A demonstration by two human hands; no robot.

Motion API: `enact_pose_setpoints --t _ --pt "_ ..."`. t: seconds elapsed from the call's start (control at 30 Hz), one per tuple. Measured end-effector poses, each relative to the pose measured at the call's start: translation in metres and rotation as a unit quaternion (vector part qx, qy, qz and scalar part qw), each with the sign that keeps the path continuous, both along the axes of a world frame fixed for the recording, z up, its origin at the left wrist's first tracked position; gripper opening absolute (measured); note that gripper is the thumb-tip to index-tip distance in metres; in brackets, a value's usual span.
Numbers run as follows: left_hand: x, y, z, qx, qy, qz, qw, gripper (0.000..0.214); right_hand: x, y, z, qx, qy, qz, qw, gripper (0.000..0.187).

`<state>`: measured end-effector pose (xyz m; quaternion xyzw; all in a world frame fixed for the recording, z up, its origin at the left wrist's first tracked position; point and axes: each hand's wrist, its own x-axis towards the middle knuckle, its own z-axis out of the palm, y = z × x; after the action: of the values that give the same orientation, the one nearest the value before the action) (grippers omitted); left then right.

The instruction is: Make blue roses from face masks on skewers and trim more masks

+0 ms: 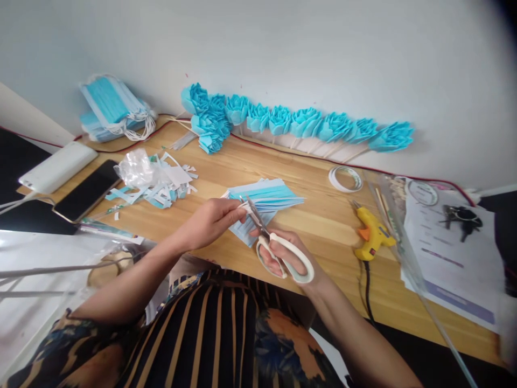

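My left hand [210, 221] pinches the near edge of a blue face mask piece [266, 202] that lies on the wooden table [319, 215]. My right hand [287, 254] has its fingers through the white handles of a pair of scissors [278, 249]. The scissor blades point up and left, and their tips meet the mask just beside my left fingertips. The blades look nearly closed over the mask's edge.
Blue mask flowers on sticks [299, 123] line the wall. A stack of masks [113, 108] lies far left, with scraps and plastic [151, 178] nearer. A phone [86, 189], power bank [56, 167], tape roll [344, 179], yellow glue gun [372, 233] and papers [452, 242] sit around.
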<state>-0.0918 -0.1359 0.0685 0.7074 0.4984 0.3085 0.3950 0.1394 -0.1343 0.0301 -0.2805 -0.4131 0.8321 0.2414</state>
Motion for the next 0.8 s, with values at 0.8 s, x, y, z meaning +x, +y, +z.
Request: enact_pose_setpoints --t 0.8 --pt "0.013 -0.018 0.012 0.156 0.124 0.002 0.98 0.039 -0.001 -0.018 0.011 0.094 0.008 -0.005 0.995 0.058"
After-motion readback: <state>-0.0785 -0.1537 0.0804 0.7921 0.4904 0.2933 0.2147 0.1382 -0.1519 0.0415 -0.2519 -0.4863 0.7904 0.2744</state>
